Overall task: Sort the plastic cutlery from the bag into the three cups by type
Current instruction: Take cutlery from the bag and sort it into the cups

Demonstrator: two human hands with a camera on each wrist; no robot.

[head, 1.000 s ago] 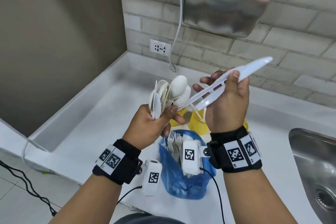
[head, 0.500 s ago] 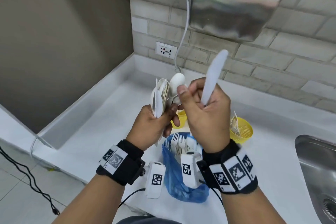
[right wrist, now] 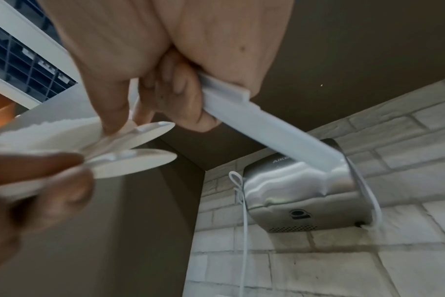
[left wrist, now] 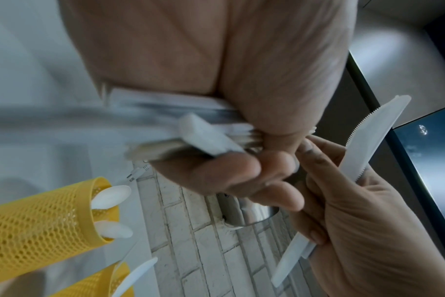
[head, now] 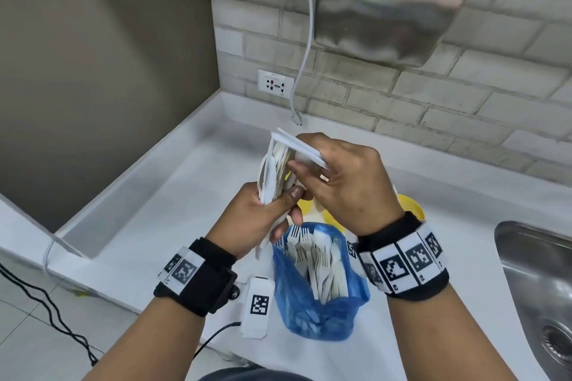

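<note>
My left hand (head: 257, 219) is raised above a white counter (head: 173, 201), fingers and thumb wrapped tight round a bundle of white plastic cutlery (head: 274, 176) held upright: spoon bowls & at least one knife blade fanned out at the top, handles poking out below my palm. My right hand (head: 349, 188) is pressed in close beside it, fingers curled round white plastic knives (left wrist: 368, 144). The left wrist cam shows two, I think, one serrated blade pointing up past my fingers & another end sticking out below. My right thumb and fingertips (right wrist: 114, 112) also touch the spoon bowls (right wrist: 137, 160) in the left-hand bundle; the view is blurred there, so I can't tell if they pinch one.

Directly below my hands, a blue plastic bag (head: 318, 297) sits open on the counter, w/ forks & other white pieces standing inside. Behind it are yellow mesh cups (head: 408, 210), mostly hidden by my right wrist. In the left wrist cam one cup (left wrist: 43, 219) holds spoons and a second cup (left wrist: 97, 285) holds a knife.

A steel hand dryer (head: 390, 3) hangs on the brick wall, its cord dangling unplugged near a wall socket (head: 275, 83). A steel sink (head: 538, 294) is at far right.
</note>
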